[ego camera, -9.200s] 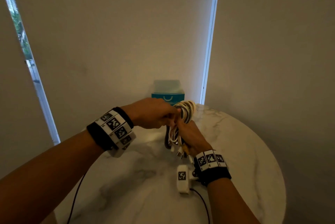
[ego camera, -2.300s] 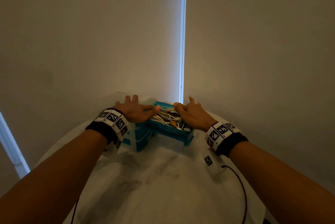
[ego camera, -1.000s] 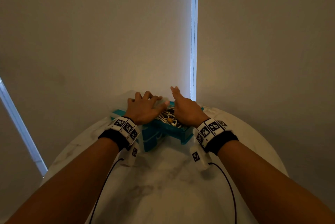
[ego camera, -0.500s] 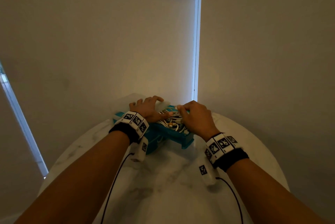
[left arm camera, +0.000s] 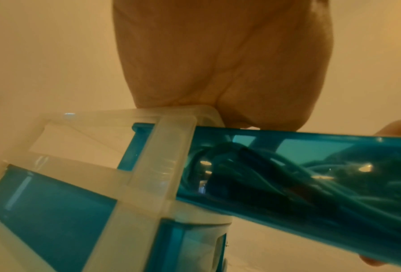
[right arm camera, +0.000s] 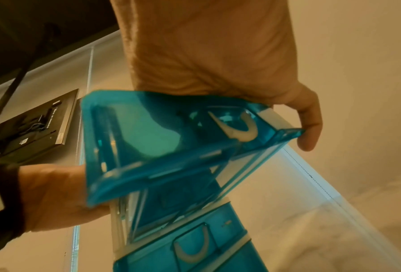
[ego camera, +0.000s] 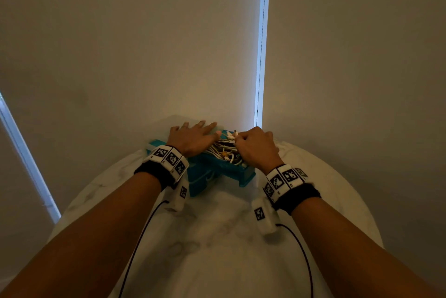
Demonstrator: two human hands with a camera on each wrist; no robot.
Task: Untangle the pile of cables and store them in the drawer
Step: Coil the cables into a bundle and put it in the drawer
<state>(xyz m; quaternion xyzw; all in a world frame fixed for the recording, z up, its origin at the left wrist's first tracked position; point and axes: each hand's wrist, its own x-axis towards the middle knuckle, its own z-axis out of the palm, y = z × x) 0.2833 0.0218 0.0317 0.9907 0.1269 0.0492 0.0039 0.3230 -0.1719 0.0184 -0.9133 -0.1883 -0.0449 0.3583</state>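
Observation:
A small teal drawer unit (ego camera: 200,183) with a clear frame (left arm camera: 167,147) stands at the far edge of the table. Its top drawer (ego camera: 242,175) is pulled out toward me and holds a heap of white cables (ego camera: 220,149), seen through the teal wall (left arm camera: 288,184) in the left wrist view. My left hand (ego camera: 193,138) lies flat on top of the unit, fingers straight, thumb beside the cables. My right hand (ego camera: 255,146) rests over the drawer (right arm camera: 148,147) with its fingers curled down onto the cable ends; one finger (right arm camera: 309,128) hangs past the drawer's edge.
The round white marble table (ego camera: 217,256) stretches from the unit to me. Pale roller blinds stand close behind the unit, with a bright gap (ego camera: 261,56) between them. A lower drawer with a white handle (right arm camera: 190,250) is pushed in.
Nine seconds ago both hands held the coiled bundle above the table; now the cables lie in the drawer. In the last half second the right fingers curled tighter over them.

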